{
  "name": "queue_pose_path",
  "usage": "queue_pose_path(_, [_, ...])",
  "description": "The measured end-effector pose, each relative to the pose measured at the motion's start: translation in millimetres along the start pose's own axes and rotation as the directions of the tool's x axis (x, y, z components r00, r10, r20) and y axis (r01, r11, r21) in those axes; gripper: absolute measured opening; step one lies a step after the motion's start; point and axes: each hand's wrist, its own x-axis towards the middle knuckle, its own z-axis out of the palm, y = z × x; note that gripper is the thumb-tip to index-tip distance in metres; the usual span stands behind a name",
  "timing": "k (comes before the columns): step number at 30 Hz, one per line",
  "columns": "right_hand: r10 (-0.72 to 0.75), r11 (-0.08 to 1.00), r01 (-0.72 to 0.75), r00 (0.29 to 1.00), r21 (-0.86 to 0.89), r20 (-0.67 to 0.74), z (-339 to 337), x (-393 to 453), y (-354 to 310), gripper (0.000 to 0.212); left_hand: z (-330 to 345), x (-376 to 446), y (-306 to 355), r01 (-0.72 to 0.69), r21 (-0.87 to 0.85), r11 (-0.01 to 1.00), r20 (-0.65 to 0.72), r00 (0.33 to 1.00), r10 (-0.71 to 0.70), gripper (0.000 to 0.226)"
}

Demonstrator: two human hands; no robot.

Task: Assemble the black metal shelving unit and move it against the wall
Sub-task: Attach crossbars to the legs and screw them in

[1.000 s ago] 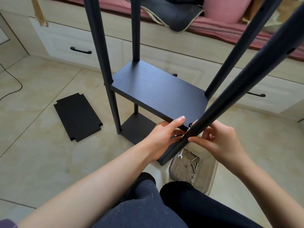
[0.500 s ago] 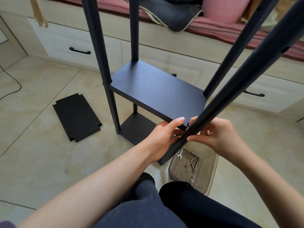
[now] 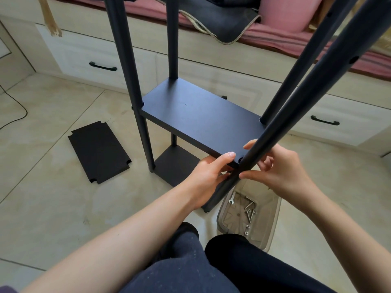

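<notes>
The left hand point(image 3: 208, 176) grips the near corner of the middle shelf point(image 3: 201, 119). The right hand point(image 3: 279, 168) pinches the near post point(image 3: 296, 106) at that corner. The shelving unit stands on the tile floor point(image 3: 53, 197), beside a loose panel point(image 3: 98, 152).

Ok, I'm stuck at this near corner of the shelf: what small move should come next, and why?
Probably nudge the pole until its hole meets the shelf corner. The left hand holds that corner, the right hand pinches the pole, and no bolt shows there. Then take a bolt from the tray.
</notes>
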Motion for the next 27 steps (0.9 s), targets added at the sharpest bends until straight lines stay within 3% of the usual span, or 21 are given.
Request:
queue_pose_path(5, [-0.069,0.998,0.069,0.998,0.001,0.016,0.5,2.9,-4.5,0.053,0.5,-2.5,3.1,-0.001,0.086,0.996,-0.045,0.999,0.005,0.022])
queue_pose_path(8, [-0.076,0.997,0.076,0.997,-0.028,0.012,1.1,1.7,-6.2,0.05,-0.8,-7.5,11.0,0.063,0.295,0.953,-0.132,0.991,-0.025,0.031])
queue_pose_path(10, [-0.068,0.998,0.068,0.998,-0.014,0.013,-0.4,1.4,-7.6,0.05,-5.0,-15.6,16.4,0.047,0.48,0.876,-0.186,0.981,0.049,0.03])
queue_pose_path(12, [-0.055,0.999,0.055,0.998,0.003,0.017,-1.8,1.1,-7.9,0.051,-11.9,-24.8,19.5,-0.084,0.725,0.684,-0.195,0.927,0.321,0.029])
queue_pose_path(13, [-0.048,0.999,0.048,0.999,0.004,0.021,-2.1,1.0,-8.0,0.05,-15.5,-28.7,20.4,-0.164,0.838,0.52,-0.139,0.858,0.495,0.028])
queue_pose_path(15, [-0.043,0.999,0.043,0.999,0.011,0.028,-2.6,1.3,-7.8,0.049,-21.0,-31.9,26.6,-0.325,0.938,0.12,0.127,0.644,0.754,0.013])
queue_pose_path(16, [-0.045,0.999,0.045,0.999,0.017,0.03,-2.7,1.6,-7.7,0.048,-23.7,-30.1,29.8,-0.371,0.927,-0.063,0.277,0.56,0.781,0.004])
queue_pose_path(17, [-0.051,0.999,0.05,0.998,0.02,0.032,-2.8,2.0,-7.5,0.048,-25.0,-26.4,32.7,-0.373,0.906,-0.201,0.384,0.521,0.763,0.017])
queue_pose_path(19, [-0.073,0.997,0.073,0.997,0.018,0.036,-3.0,2.3,-6.8,0.047,-26.8,-15.1,35.8,-0.363,0.861,-0.356,0.508,0.614,0.604,0.05])
queue_pose_path(21, [-0.096,0.995,0.095,0.995,0.033,0.031,-3.1,2.0,-4.5,0.043,-23.8,-5.6,37.6,-0.352,0.827,-0.437,0.539,0.716,0.444,0.067])
queue_pose_path(23, [-0.146,0.989,0.146,0.989,-0.001,0.0,-3.8,1.1,-3.5,0.038,-21.4,4.0,37.1,-0.36,0.804,-0.474,0.559,0.73,0.393,0.063])
queue_pose_path(27, [-0.228,0.966,0.219,0.972,-0.138,-0.052,-5.7,0.5,-3.0,0.049,-21.7,13.6,34.2,-0.397,0.791,-0.465,0.593,0.685,0.424,0.057])
